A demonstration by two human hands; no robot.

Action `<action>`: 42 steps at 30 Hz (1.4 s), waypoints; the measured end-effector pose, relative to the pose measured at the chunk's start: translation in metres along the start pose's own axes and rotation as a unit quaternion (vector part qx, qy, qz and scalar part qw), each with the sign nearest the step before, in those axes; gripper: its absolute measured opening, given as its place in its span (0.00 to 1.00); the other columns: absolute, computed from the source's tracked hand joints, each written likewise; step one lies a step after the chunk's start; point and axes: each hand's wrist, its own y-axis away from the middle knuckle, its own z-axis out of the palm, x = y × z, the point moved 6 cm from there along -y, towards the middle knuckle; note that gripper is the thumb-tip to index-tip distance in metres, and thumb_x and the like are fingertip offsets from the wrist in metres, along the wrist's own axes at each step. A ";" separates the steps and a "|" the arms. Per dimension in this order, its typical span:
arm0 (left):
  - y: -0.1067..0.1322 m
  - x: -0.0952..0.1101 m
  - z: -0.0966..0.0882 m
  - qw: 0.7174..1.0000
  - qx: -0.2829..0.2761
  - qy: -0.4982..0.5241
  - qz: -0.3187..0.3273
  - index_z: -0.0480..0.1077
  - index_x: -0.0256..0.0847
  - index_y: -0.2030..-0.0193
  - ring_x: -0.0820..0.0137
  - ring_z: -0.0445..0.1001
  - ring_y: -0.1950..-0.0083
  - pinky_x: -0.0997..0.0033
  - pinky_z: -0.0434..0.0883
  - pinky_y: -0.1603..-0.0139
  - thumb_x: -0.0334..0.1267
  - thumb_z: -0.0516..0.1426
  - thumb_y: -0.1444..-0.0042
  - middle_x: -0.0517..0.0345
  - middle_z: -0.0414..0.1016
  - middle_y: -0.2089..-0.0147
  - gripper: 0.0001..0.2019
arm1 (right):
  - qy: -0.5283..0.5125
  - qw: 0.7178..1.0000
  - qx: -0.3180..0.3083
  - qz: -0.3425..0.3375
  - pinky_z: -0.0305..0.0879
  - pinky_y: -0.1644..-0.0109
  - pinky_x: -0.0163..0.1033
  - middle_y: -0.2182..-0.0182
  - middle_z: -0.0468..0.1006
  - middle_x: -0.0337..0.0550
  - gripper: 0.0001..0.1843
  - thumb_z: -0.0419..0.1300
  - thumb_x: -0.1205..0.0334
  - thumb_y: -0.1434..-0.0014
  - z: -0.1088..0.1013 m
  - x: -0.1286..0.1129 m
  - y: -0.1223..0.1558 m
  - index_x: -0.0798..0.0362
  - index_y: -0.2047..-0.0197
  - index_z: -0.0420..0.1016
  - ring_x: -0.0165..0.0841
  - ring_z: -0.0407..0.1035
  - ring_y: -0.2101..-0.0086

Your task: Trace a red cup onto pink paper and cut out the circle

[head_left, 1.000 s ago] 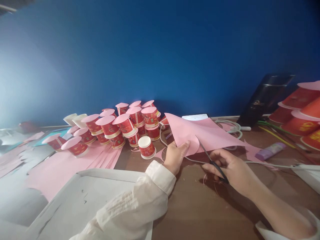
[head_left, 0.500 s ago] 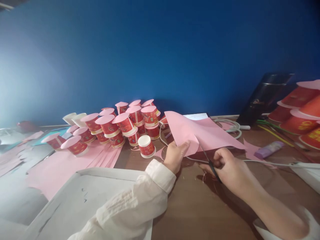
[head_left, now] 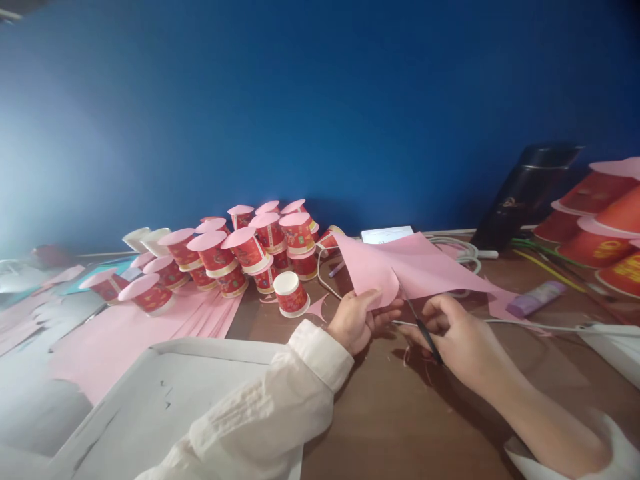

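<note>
1. Two hands working over a brown table (head_left: 380, 420).
2. Left hand (head_left: 356, 321) gripping pink sheet (head_left: 425, 267) by its near edge, thumb pressing on top, fingers curling below.
3. Right hand (head_left: 457, 333) gripping black scissors (head_left: 429, 340), blades meeting sheet beside a rounded edge.
4. Sheet hanging above table, between hands and phone (head_left: 387, 235).
5. Bare cup (head_left: 292, 297) standing rim-down, left of left hand; disc-topped cups (head_left: 250, 255) standing stacked behind.
6. Glue stick (head_left: 536, 299) lying right of sheet, dark bottle (head_left: 520, 200) standing farther back.

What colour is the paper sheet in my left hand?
The sheet in your left hand is pink; the head view shows it.
</note>
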 end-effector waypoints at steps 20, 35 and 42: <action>-0.002 0.000 -0.002 0.999 -0.020 -0.017 -0.022 0.74 0.31 0.60 0.61 0.79 0.55 0.65 0.76 0.53 0.33 0.61 0.46 0.41 0.80 0.57 0.08 | -0.010 0.999 -0.027 -0.042 0.70 0.65 0.41 0.75 0.79 0.34 0.41 0.64 0.38 0.47 0.002 -0.001 -0.002 0.37 0.33 0.62 0.38 0.75 0.73; -0.017 0.024 -0.028 0.993 0.049 -0.066 0.082 0.75 0.32 0.62 0.65 0.76 0.67 0.62 0.73 0.59 0.37 0.70 0.60 0.49 0.79 0.67 0.19 | -0.106 0.986 -0.126 0.000 0.69 0.67 0.39 0.83 0.73 0.32 0.40 0.65 0.40 0.47 0.017 0.001 -0.001 0.43 0.34 0.65 0.34 0.71 0.77; -0.026 0.024 -0.038 0.994 0.020 -0.067 0.079 0.75 0.33 0.61 0.64 0.77 0.65 0.59 0.72 0.55 0.35 0.72 0.65 0.50 0.80 0.65 0.21 | -0.156 0.972 -0.173 0.024 0.66 0.73 0.38 0.78 0.78 0.38 0.43 0.66 0.40 0.49 0.022 0.002 -0.004 0.49 0.33 0.65 0.33 0.70 0.78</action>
